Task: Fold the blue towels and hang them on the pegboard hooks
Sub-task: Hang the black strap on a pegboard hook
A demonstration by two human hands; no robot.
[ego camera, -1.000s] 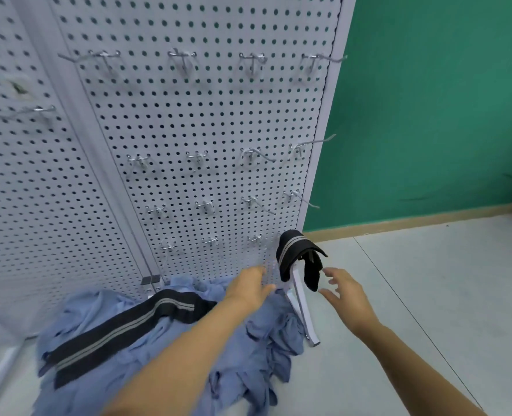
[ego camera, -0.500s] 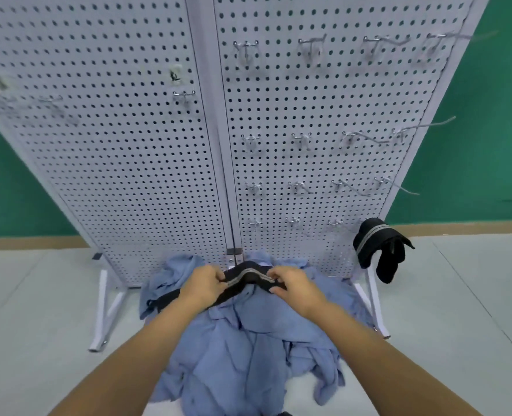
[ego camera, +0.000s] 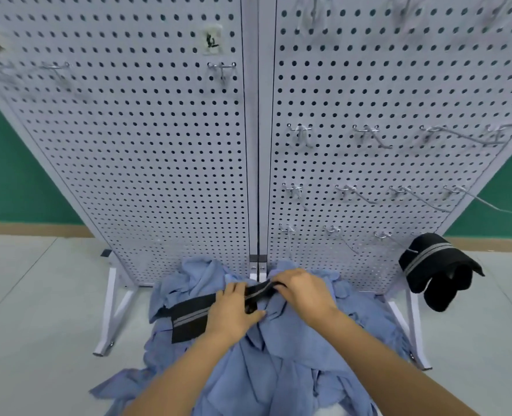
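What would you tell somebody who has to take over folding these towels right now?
Left grip holds the black striped band near its middle; right grip pinches its far end.
The band lies on the blue towels, heaped unfolded on the floor at the foot of the pegboard.
Done: a black striped cloth hangs at the board's lower right; no blue towel is hung.
Left: fold each blue towel and hang it on the hooks.

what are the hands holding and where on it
The black striped band: the right hand grips its upper end, the left hand its middle.
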